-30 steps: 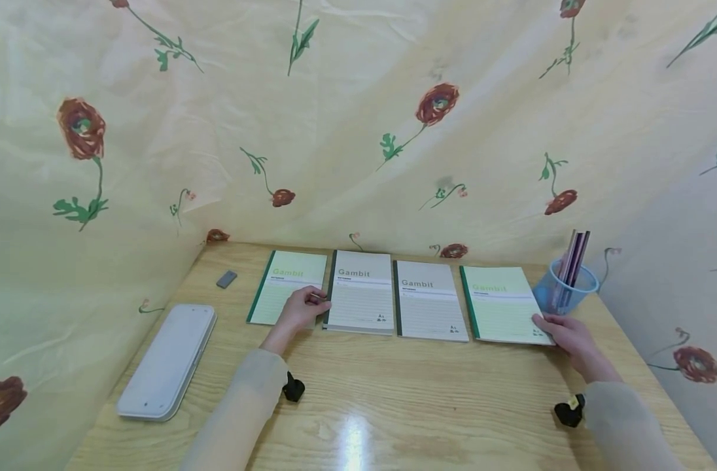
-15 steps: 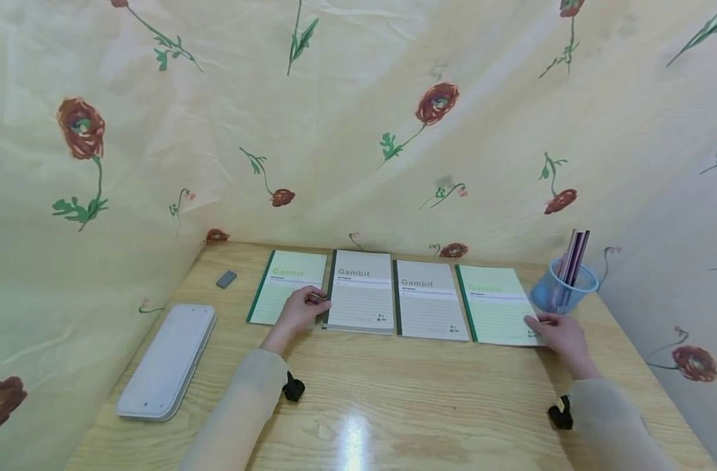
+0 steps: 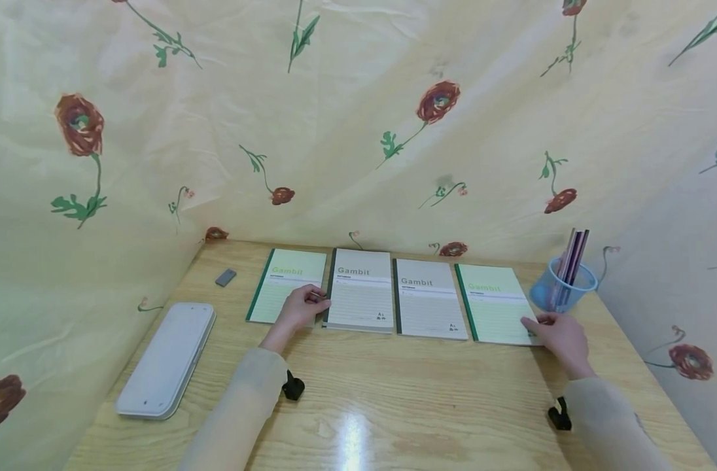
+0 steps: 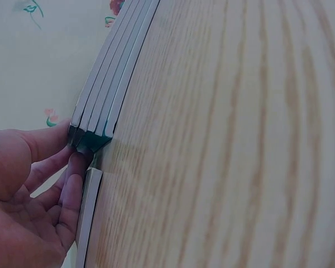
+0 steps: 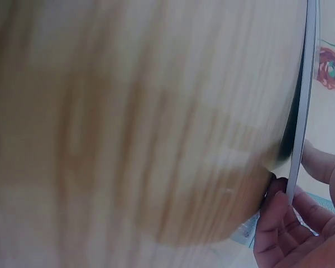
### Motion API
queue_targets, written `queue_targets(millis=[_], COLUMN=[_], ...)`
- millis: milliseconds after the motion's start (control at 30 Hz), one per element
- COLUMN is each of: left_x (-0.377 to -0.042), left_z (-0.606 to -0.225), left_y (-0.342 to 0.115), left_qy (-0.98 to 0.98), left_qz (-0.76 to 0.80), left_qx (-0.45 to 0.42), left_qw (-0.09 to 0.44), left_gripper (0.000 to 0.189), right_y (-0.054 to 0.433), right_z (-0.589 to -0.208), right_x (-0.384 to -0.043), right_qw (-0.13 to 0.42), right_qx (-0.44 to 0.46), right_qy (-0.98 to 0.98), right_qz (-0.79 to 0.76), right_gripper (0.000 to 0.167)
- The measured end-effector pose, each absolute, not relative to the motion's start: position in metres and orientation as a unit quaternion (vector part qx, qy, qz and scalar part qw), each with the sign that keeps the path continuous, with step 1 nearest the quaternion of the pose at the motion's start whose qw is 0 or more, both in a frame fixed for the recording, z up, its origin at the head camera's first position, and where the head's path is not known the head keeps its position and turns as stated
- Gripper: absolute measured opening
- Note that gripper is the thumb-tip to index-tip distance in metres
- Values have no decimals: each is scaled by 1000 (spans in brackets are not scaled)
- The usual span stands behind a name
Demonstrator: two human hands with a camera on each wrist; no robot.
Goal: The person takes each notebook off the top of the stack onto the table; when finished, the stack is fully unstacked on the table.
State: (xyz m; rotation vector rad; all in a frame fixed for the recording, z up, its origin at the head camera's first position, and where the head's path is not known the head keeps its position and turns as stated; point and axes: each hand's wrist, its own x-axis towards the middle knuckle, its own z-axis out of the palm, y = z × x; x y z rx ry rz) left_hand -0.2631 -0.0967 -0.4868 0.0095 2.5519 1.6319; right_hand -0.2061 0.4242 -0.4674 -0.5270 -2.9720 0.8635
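Four items lie in a row: a pale green notebook [image 3: 267, 297] at the left, a thick stack of white-topped notebooks [image 3: 361, 294], a white notebook [image 3: 430, 301], and another pale green notebook [image 3: 495, 304] at the right. My left hand [image 3: 301, 307] holds the stack at its lower left corner; the left wrist view shows the thumb on top and fingertips at the dark spines [image 4: 89, 138]. With my right hand [image 3: 561, 337] I pinch the right green notebook's lower right corner, thumb above and fingers beneath its edge [image 5: 300, 128].
A blue pen cup [image 3: 576, 288] holding pencils stands behind my right hand. A white pencil case [image 3: 167, 360] lies at the left, with a small grey block [image 3: 226, 278] beyond it. Floral cloth [image 3: 335, 131] hangs behind the wooden table [image 3: 429, 405].
My right hand has slid the right green notebook leftward, closer to the white notebook, and away from the cup. My left hand has kept its place at the stack.
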Motion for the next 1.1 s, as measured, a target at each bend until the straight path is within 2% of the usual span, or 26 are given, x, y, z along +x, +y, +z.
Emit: queue_targets(millis=[467, 667, 833, 1000, 1100], left_x=[-262, -263, -263, -264, -264], left_z=[-488, -488, -488, -489, -490], left_y=[-96, -97, -97, -97, -96], left_qy=[844, 843, 844, 842, 842], left_qz=[533, 535, 534, 536, 536], left_qx=[11, 11, 12, 10, 9], left_qw=[55, 55, 56, 56, 57], left_gripper=[23, 23, 24, 24, 24], right_y=[422, 411, 389, 355, 329], right_z=[-461, -457, -449, -438, -433], right_x=[-201, -206, -217, -231, -241], right_qw=[-7, 26, 51, 43, 48], right_qx=[-183, -175, -138, -107, -88], right_qy=[-944, -952, -955, -953, -953], right_qz=[275, 251, 259, 279, 285], right_gripper=[56, 52, 52, 57, 53])
